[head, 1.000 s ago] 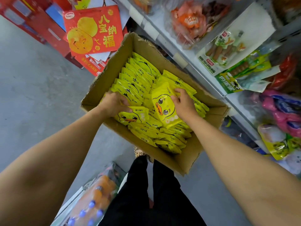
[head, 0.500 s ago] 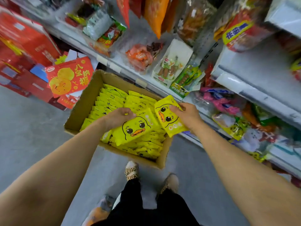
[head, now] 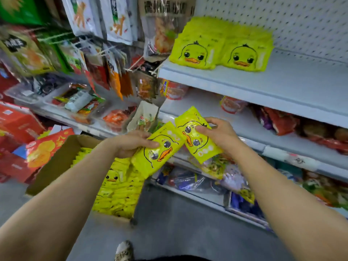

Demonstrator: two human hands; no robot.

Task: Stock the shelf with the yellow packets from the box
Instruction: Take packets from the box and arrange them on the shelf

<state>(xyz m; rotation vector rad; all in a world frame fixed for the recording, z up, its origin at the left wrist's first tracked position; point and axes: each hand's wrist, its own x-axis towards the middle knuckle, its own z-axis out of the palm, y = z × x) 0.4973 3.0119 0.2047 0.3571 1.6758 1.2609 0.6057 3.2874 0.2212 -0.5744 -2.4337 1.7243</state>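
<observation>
My left hand [head: 131,143] grips a yellow duck-face packet [head: 156,153] by its upper left edge. My right hand [head: 216,134] holds a second yellow packet [head: 197,140], thumb across its front. The two packets overlap a little in front of the middle shelves. Below and to the left, the cardboard box [head: 56,162] stands open on the floor, with several yellow packets [head: 116,193] still inside. On the upper shelf [head: 263,81] two stacks of the same yellow packets [head: 220,48] stand side by side against the white pegboard.
To the right of the stacks the upper shelf surface is bare. Snack bags hang on hooks [head: 116,68] at upper left. Lower shelves [head: 244,121] hold mixed snack packs. Red gift boxes [head: 17,125] stand at left. My shoe [head: 123,251] shows on the grey floor.
Both hands have lifted a packet each out of the box and up toward the shelves. My view has tilted up, bringing the upper shelf with its yellow stacks into sight.
</observation>
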